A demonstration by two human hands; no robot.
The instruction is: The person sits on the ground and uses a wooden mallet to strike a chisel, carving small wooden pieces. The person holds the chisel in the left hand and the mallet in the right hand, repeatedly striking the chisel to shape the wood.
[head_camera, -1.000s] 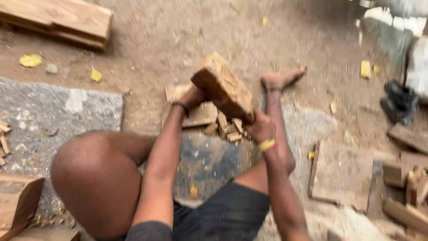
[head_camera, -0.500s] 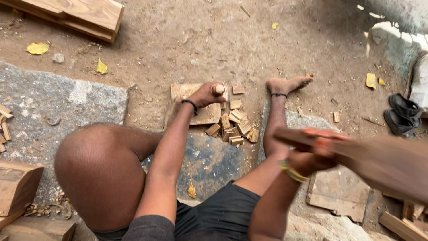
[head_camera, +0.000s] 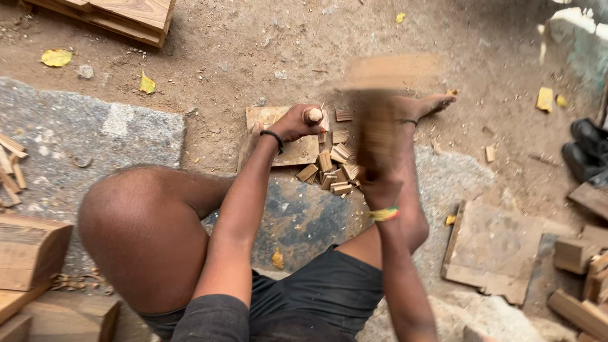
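- Gripping a round, pale wooden-handled tool (head_camera: 313,115) upright, my left hand (head_camera: 292,124) presses it onto the flat tan wood board (head_camera: 282,152) on the ground.
- My right hand (head_camera: 380,188) clutches a motion-blurred brown wooden block (head_camera: 376,136), raised just right of the tool.
- Small cut wood chips (head_camera: 334,170) lie beside the board.

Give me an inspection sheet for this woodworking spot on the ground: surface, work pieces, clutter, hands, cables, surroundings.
Surface: sandy dirt ground with a flat grey stone slab.
Job's things: short round wooden peg held on end on a flat square wooden board; blurred brown wooden block raised above.
Clutter: small cut wood chips beside the board; yellow leaves.
Grippers: left hand grips the peg; right hand grips the block.
Cables: nothing seen.
Surroundings: stacked planks, black shoes, wood offcuts.
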